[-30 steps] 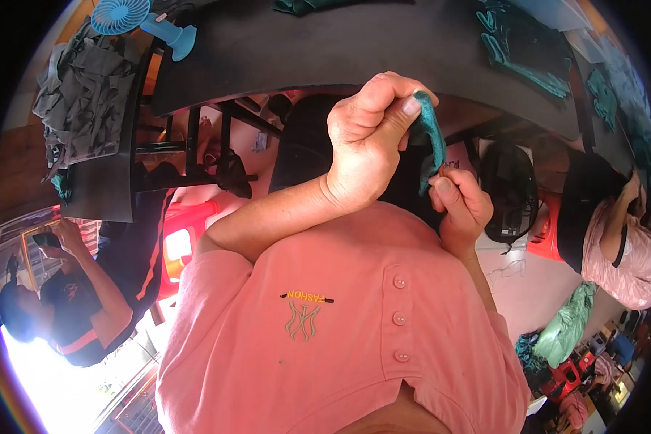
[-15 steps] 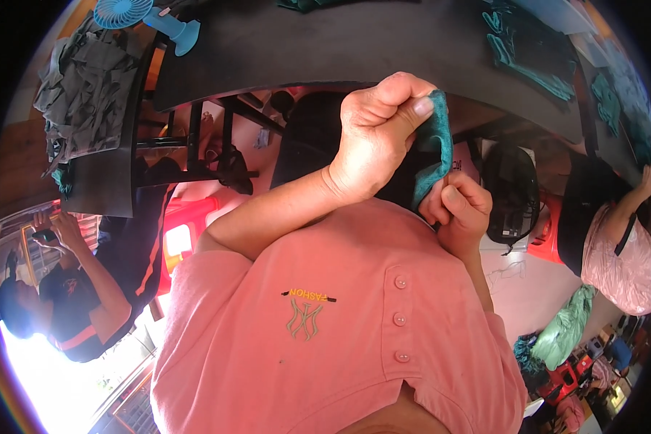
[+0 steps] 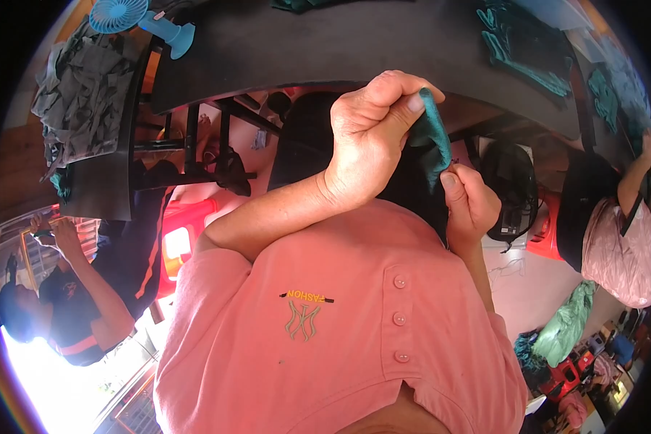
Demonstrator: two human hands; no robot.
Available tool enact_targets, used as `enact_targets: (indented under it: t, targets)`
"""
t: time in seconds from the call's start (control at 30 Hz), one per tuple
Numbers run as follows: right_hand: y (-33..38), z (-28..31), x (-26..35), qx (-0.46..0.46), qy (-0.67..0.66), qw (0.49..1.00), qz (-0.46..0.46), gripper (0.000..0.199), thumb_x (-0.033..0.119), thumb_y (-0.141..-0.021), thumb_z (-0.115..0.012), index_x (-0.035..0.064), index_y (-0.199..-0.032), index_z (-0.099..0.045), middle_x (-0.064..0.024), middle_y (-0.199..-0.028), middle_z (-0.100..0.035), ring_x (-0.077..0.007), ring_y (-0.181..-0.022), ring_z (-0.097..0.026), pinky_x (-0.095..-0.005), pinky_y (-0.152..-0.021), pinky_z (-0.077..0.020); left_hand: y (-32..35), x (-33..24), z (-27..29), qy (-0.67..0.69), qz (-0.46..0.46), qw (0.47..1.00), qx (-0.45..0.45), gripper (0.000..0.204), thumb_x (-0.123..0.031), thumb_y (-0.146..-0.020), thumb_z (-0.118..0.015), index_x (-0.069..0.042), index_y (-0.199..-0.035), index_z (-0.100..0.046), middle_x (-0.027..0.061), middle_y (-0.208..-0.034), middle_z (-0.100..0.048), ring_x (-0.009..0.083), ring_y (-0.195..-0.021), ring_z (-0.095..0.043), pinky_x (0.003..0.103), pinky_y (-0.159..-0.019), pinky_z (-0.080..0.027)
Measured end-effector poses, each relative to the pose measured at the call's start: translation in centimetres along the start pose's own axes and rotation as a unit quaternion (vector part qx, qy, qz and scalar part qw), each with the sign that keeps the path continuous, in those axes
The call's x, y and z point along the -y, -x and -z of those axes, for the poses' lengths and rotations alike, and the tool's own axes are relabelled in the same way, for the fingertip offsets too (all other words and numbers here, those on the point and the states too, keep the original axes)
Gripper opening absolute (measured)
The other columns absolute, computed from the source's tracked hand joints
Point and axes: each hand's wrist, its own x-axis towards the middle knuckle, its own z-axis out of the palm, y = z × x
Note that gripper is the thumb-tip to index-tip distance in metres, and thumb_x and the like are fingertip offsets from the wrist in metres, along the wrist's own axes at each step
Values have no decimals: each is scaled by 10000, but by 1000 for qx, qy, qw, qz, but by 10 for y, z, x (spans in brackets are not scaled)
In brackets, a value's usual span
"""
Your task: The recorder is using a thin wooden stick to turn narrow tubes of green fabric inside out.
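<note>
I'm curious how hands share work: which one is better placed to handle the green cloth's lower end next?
Probably the right hand: it pinches near the lower end of the green cloth, while the left hand is up at the top end.

By the near edge of the black table (image 3: 296, 58), I cannot see the pinched parts of the teal cloth (image 3: 434, 134), covered by the left hand (image 3: 369, 137) and right hand (image 3: 472, 205). At the table's far left corner, a blue fan (image 3: 118, 14) is cut off by the upper edge. Left of the table, the object in a co-worker's hands (image 3: 67, 236) is too small to tell, as is the clutter (image 3: 593, 362) well to its right.
</note>
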Motion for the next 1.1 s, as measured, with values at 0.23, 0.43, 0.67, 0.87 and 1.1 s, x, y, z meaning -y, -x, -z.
enact_targets:
  t: [0.23,0.43,0.67,0.87,1.1]
  targets:
    - [1,2,-1,23,-89,992,-87,124,58,-864,-661,-61,-887,-634,-11,-593,-507,-66,-510,-435,-241,-474,-322,-2,3,-3,-49,-95,994,38,155,23,-946,-513,-12,-917,-660,-6,-828,-616,16,-543,-443,168,-478,-348]
    - [-2,4,-12,26,-241,961,-134,99,30,-849,-666,-64,-869,-642,21,-582,-485,-39,-500,-400,-217,-464,-281,-9,3,9,26,25,997,63,156,30,-918,-550,-8,-1012,-669,53,-926,-671,40,-531,-512,183,-451,-382]
    - [0,7,-13,38,-174,977,-117,153,60,-905,-599,-79,-843,-602,-3,-580,-482,-57,-476,-385,-223,-475,-307,-16,-21,10,45,54,996,58,182,13,-904,-587,19,-1069,-663,85,-945,-661,89,-627,-595,181,-458,-387]
    - [1,3,-9,28,-167,980,-105,124,46,-897,-604,-71,-859,-616,1,-587,-488,-50,-479,-385,-213,-466,-283,-17,-11,13,86,39,993,77,137,18,-895,-604,23,-1004,-687,69,-840,-625,113,-638,-600,212,-500,-486]
    - [0,2,-4,27,-155,982,-106,106,33,-890,-606,-69,-891,-632,9,-585,-483,-40,-490,-386,-207,-462,-265,-18,-7,13,76,16,995,67,110,22,-874,-632,14,-966,-692,44,-815,-618,94,-572,-555,203,-498,-455]
